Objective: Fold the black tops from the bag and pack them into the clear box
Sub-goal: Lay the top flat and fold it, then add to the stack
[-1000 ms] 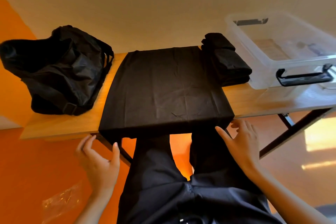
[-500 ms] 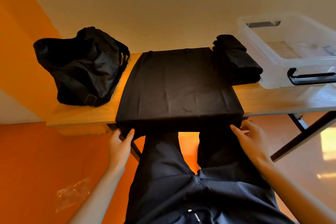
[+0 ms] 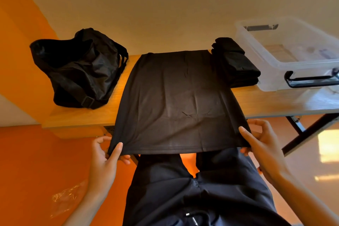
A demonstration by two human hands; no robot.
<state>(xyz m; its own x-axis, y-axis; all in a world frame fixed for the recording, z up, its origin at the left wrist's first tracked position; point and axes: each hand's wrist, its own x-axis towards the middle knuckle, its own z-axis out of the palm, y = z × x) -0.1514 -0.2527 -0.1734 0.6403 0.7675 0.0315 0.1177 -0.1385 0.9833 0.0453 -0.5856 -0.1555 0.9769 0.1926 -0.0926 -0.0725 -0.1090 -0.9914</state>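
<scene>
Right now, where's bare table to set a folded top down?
Bare wood: the near-left patch of the table, in front of the bag and left of the spread top; and the near-right strip in front of the folded stack and clear box. Crowded: the stack fills the gap between top and box.

Can't see into the bag [image 3: 78,71], just black in there. Can't count the layers in the folded stack [image 3: 236,62] either, and no telling if its left edge sits under the black top [image 3: 176,101] or just beside it. Losing the right end of the clear box [image 3: 271,80] off the frame edge, with only smudgy shapes through its floor. Missing some fingers of the left hand [image 3: 104,161] and right hand [image 3: 264,148], tucked under the hem. No clue what that crinkly scrap [image 3: 64,200] on the floor is.
</scene>
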